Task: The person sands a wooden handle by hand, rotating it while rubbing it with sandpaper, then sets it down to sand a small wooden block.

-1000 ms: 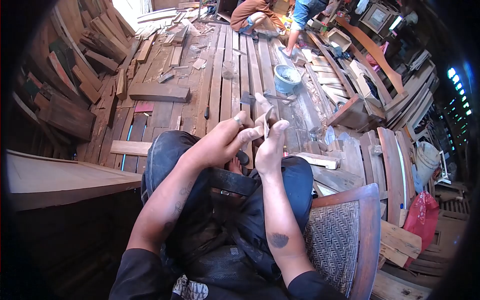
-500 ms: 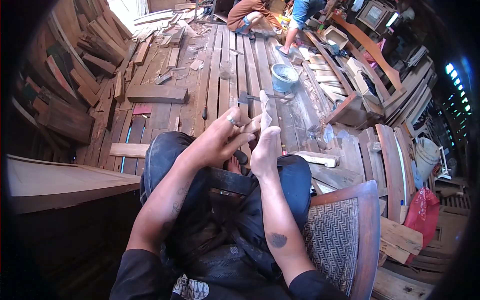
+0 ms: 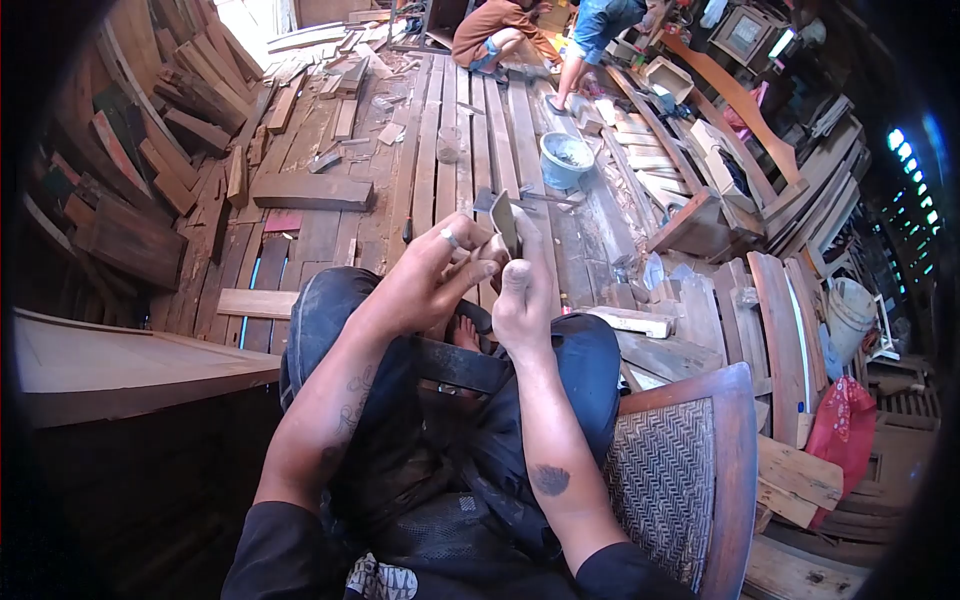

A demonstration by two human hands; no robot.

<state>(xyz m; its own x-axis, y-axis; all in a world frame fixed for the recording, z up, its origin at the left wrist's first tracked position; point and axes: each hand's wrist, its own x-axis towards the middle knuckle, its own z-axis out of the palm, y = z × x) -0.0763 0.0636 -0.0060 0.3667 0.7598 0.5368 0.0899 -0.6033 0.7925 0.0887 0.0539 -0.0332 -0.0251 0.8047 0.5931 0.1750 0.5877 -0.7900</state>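
Between my two hands stands a small, thin, bent grey-brown sheet that looks like sandpaper [image 3: 505, 222]. My right hand [image 3: 528, 300] is closed round its right side, with the thumb toward me. My left hand [image 3: 425, 278], a ring on one finger, has its fingers bent in and pinching at the sheet's lower left. The fingertips are partly hidden where the hands meet. Both hands are above my lap, over the gap between my knees. To the right of my leg leans a wooden panel with a woven rattan inset [image 3: 662, 480].
A pale bucket [image 3: 567, 160] and a thick timber block [image 3: 313, 191] stand on the plank floor ahead. Two people work farther off, one crouching in brown [image 3: 490, 35]. Boards [image 3: 130, 250] lean at left; a pale wooden panel [image 3: 140, 365] lies nearby. Red cloth [image 3: 842, 435] hangs right.
My right fingers, stretched out along the sheet before, have curled in round it. The sheet has turned, showing a darker face above the hands. My left hand has shifted slightly left.
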